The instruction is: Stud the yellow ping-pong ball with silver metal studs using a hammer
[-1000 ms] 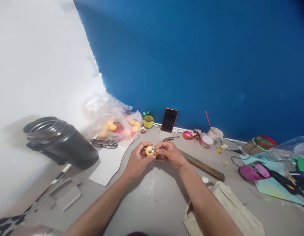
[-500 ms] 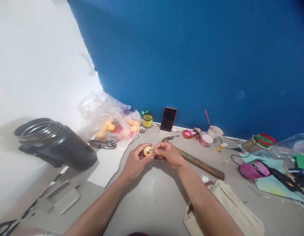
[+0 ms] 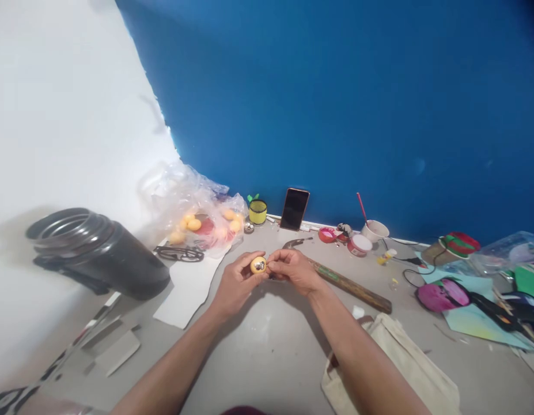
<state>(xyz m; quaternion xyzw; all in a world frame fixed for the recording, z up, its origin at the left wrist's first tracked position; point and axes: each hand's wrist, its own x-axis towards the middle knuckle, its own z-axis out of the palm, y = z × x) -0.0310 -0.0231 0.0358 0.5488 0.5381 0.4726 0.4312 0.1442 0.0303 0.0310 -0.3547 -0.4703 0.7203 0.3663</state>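
A small yellow ball (image 3: 258,265) with a shiny metallic patch on its face is held between the thumb and fingers of my left hand (image 3: 238,283). My right hand (image 3: 295,272) is closed in a pinch at the ball's right side; whatever its fingertips hold is too small to make out. Just beyond and to the right of my right hand lies a hammer (image 3: 353,287) with a worn wooden handle, its head pointing to the back left.
A large dark flask (image 3: 106,253) stands at the left, near a plastic bag (image 3: 206,222) of yellow balls and white paper (image 3: 186,291). A phone (image 3: 295,208) leans on the blue wall. A cloth bag (image 3: 392,369) lies under my right forearm.
The view has shifted slightly, so objects on the right appear a little further left. Both hands keep their grip around the ball, with hardly any movement.
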